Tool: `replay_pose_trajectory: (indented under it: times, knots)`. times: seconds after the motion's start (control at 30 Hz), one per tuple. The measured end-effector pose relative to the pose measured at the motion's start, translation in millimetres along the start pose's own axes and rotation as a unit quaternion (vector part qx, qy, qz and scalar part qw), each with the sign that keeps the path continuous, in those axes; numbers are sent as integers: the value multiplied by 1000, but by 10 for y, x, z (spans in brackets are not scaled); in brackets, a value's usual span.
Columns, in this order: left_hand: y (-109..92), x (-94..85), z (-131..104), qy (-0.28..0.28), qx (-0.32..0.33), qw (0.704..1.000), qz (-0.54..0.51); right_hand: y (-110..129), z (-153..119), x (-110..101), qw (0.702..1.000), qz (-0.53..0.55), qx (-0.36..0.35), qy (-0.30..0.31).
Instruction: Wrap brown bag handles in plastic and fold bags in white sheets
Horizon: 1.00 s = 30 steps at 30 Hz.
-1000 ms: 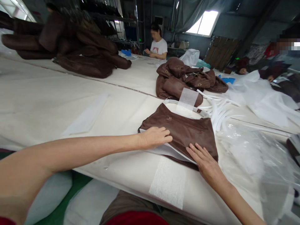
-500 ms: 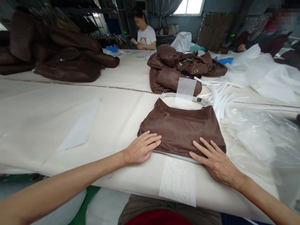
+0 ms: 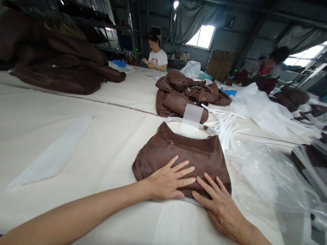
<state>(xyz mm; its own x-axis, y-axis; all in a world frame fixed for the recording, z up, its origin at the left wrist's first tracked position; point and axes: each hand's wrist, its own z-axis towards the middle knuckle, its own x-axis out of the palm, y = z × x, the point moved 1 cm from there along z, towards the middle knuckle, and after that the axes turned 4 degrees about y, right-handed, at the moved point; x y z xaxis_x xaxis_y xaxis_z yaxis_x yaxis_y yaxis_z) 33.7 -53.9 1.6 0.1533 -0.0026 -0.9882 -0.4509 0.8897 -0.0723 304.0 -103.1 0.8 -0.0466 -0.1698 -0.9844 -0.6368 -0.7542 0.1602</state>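
Head view: from where I stand, the brown bag [image 3: 155, 156] lies flat on the pale counter [image 3: 107, 146], its strap [image 3: 175, 119] pointing away from the person. The left hand [image 3: 166, 183] rests spread on the lower middle; the right hand [image 3: 221, 206], also spread, touches the lower right. Clear plastic [image 3: 258, 166] lies just beside it, white strips [image 3: 224, 131] beyond.

Bright window [image 3: 203, 36] in dark wall [image 3: 226, 41], draped grey curtain [image 3: 190, 20], slanting beam [image 3: 255, 32], metal shelving [image 3: 112, 26], long pale table [image 3: 112, 136]
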Motion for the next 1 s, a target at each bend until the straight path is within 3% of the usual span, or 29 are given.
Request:
replay_pose_trajectory:
  times: [0.07,0.13,0.2,0.27,0.37,0.5,0.67,0.8,1.0]
  knots:
    - [4,9,-37,2,-7,1000,-4,-1,48,-217,992,108,17,56]
    - [5,-3,-53,3,-9,1000,-6,-92,177,-466,967,241,58,59]
    - [2,-17,-55,6,-10,1000,-6,-300,415,-682,922,362,135,-33]
    - [-3,-28,-55,7,-14,1000,-4,-595,747,-815,855,444,217,-155]
    - [3,-32,-63,3,-20,1000,15,-1049,1334,-852,788,507,270,-221]
    - [55,34,-78,-27,5,997,77,-1463,1975,-748,774,511,300,-224]
    - [137,212,-74,-112,27,979,169,-1662,2363,-602,760,514,318,-238]
    - [172,261,-57,-143,31,970,196,-1691,2470,-600,751,528,304,-256]
    - [157,130,-66,-102,30,982,154,-1466,2276,-881,769,540,196,-282]
